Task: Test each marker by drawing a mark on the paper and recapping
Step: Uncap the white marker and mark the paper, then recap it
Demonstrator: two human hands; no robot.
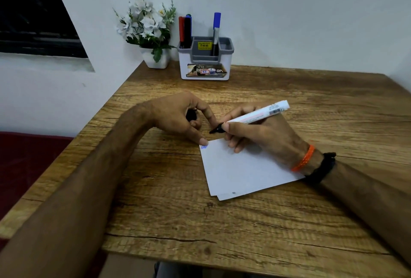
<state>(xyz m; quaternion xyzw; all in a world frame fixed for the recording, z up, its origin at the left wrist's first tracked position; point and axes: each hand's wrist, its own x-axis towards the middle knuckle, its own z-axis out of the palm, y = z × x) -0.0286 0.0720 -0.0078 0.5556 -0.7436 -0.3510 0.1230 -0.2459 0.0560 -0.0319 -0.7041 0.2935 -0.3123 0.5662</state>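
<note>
The marker (255, 116), white-barrelled with a black tip, lies slanted in the right hand (262, 135), whose fingers pinch it close to the tip; its tip points down and to the left, just off the far left corner of the paper (242, 171), and whether it touches anything I cannot tell. The uncapped end is bare, and the barrel's rear end rises up and to the right, past the knuckles. The left hand (178, 117) curls its fingers round a small black cap (191, 115), held in the palm, while one fingertip of it presses on the paper's far left corner beside a small blue mark (203, 146). The paper is a white sheet lying on the wooden table (244, 222), with a second sheet's edge showing beneath it at the near side; the right wrist, with an orange band (303, 158) and a black band (322, 167), rests on its right part. At the back of the table stands a grey and white holder (205, 60), with red, black and blue markers in its left compartment and a blue-capped marker (216, 33) in its right one. Just left of the holder is a white pot of white flowers (146, 31).
</note>
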